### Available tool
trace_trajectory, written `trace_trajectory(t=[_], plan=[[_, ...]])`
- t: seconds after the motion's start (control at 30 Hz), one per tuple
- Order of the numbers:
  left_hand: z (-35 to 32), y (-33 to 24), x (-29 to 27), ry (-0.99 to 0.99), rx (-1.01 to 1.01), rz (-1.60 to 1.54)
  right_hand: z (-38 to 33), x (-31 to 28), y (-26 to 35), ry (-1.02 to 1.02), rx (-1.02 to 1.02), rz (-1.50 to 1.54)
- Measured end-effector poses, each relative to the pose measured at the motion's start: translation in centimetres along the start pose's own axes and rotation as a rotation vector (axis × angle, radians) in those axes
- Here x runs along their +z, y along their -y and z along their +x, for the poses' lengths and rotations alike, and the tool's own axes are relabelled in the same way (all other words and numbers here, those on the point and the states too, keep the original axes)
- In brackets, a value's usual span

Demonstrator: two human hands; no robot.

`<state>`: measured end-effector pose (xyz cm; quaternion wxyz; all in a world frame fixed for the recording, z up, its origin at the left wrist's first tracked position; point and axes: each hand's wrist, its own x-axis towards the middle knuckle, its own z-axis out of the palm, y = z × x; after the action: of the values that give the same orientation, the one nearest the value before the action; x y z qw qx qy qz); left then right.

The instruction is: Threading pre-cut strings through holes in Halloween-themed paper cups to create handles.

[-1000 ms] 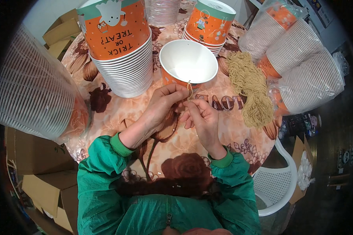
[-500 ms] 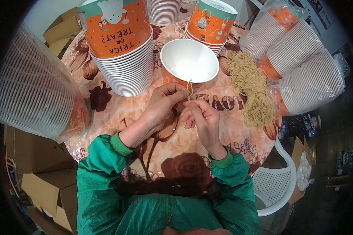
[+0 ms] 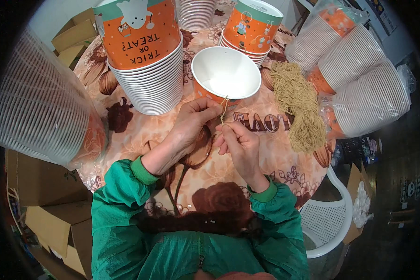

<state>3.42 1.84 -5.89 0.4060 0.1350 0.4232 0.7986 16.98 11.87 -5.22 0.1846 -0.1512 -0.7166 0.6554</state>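
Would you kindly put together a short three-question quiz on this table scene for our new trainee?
1. True or false: the single paper cup in front of the hands stands open side up.
2. What do the left hand and the right hand pinch between them? A) a lid B) a piece of tan string C) a spoon
3. On which side of the single paper cup does the bundle of tan strings lie on the table, the person's left or right?

Key: 1 true. 2 B; the piece of tan string runs up to the cup's rim. 3 right.
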Motion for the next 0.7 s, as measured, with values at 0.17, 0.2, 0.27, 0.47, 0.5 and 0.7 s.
trace_trajectory(t=[0.17, 0.2, 0.27, 0.47, 0.5, 0.7], plan=[[0.2, 0.1, -0.5, 0.031, 0.004, 0.024, -0.3, 0.2, 0.2, -0.014, -0.007, -0.008], [0.1, 0.1, -0.4, 0.028, -0.003, 0.022, -0.3, 0.3, 0.2, -0.016, -0.011, -0.011], [-0.1, -0.1, -0.1, 0.019, 0.002, 0.032, -0.4, 0.2, 0.1, -0.019, -0.028, -0.018], [0.0, 0.1, -0.3, 0.011, 0.028, 0.080, -0.5, 0.1, -0.1, -0.016, -0.033, -0.011], [0.0, -0.1, -0.3, 0.012, 0.025, 0.080, -0.5, 0.1, -0.3, -0.014, -0.016, 0.027], [0.6, -0.6, -1.8, 0.102, -0.034, 0.166, -1.6, 0.0, -1.6, 0.050, -0.002, 0.033]])
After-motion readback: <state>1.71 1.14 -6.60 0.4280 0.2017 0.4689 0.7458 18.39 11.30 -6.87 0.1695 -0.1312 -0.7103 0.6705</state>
